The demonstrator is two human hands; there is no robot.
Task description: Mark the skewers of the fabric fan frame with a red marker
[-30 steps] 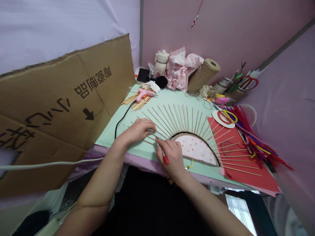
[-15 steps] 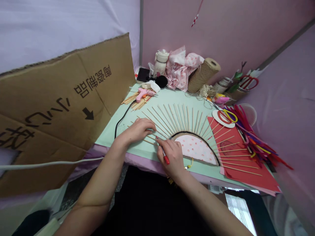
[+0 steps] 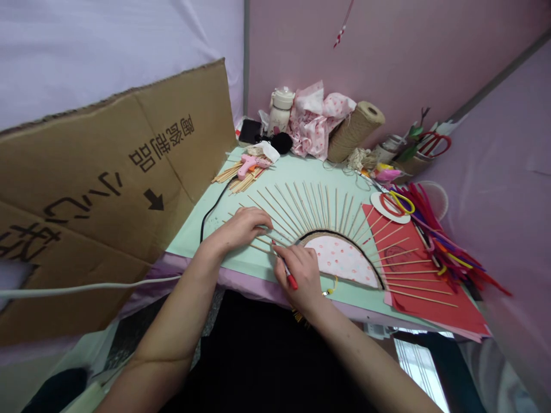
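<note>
A half-round piece (image 3: 340,261) covered in white fabric with pink spots, edged in black, lies on the pale green tabletop sheet. Thin wooden sticks (image 3: 321,201) fan out around its curved edge. My right hand (image 3: 301,267), left of the fabric, is closed around a red marker (image 3: 291,280), its tip pointing at the left-hand sticks. Over those same sticks, my left hand (image 3: 247,225) bends its fingers down, thumb and fingertips close together. A pale, see-through strip beside those fingertips is too faint to name; what they grip is partly hidden.
A pink glue gun (image 3: 248,164) rests on loose sticks at the back left. Behind stand a bottle (image 3: 282,109), crumpled fabric (image 3: 312,123) and a twine roll (image 3: 356,131). Red sheets (image 3: 447,301), scissors (image 3: 400,203) and pipe cleaners (image 3: 451,252) lie right. Cardboard (image 3: 116,189) stands left.
The marker tip and my right fingers have shifted very slightly. My left hand stays in the same place, and the sticks and half-round piece have not moved.
</note>
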